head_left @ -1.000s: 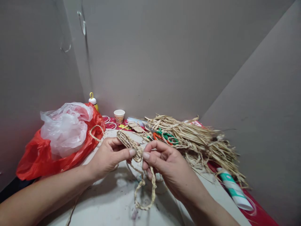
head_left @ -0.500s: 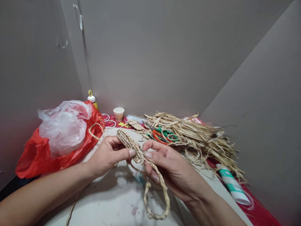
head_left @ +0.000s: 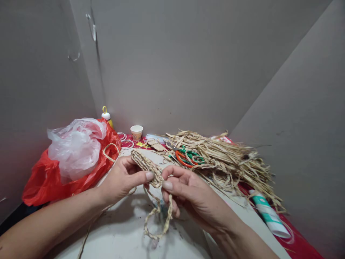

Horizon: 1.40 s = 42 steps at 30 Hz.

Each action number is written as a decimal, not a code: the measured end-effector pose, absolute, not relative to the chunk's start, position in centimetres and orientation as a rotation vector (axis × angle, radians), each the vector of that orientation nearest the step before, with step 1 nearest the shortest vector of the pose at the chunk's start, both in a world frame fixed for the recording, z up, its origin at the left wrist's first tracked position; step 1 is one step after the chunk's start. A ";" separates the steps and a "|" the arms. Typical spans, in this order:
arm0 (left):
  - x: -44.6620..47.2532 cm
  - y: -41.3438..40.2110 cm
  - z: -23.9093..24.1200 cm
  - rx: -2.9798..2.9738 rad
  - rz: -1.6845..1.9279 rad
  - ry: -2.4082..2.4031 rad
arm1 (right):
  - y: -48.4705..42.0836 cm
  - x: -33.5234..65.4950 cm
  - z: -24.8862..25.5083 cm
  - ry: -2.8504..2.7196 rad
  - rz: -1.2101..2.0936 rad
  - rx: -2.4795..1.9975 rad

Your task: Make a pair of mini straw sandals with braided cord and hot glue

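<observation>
Both my hands hold a piece of braided straw work over a white table [head_left: 126,237]. My left hand [head_left: 122,180] pinches the flat woven straw coil [head_left: 144,163] between thumb and fingers. My right hand [head_left: 183,190] is closed on the same coil's near end, and from it a loose straw braid [head_left: 159,223] hangs in a loop down to the table. The two thumbs almost touch.
A heap of loose straw [head_left: 229,162] lies at the right, with orange and green scissors [head_left: 187,157] on it. A red bag [head_left: 54,176] with a clear plastic bag [head_left: 75,147] sits left. A paper cup [head_left: 136,132], white rings [head_left: 126,143], a yellow-capped bottle [head_left: 106,116] and a white-green tube [head_left: 268,216] stand around.
The hanging braid loop swung from right back toward the left and now hangs shorter under my right hand. Both hands kept their hold on the coil.
</observation>
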<state>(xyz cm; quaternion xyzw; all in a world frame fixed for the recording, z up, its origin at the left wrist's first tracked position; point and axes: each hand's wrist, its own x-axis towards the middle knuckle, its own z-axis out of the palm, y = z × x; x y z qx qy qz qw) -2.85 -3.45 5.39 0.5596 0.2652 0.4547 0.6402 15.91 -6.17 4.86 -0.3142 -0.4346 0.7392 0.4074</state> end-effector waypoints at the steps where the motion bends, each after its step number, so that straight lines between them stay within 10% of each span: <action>1: -2.9 -3.5 5.5 1.286 1.041 0.607 | -6.2 15.9 4.9 -1.109 1.828 -0.809; 42: -2.5 -3.0 4.4 1.248 1.011 0.601 | -5.2 16.1 3.7 -1.056 2.005 -0.828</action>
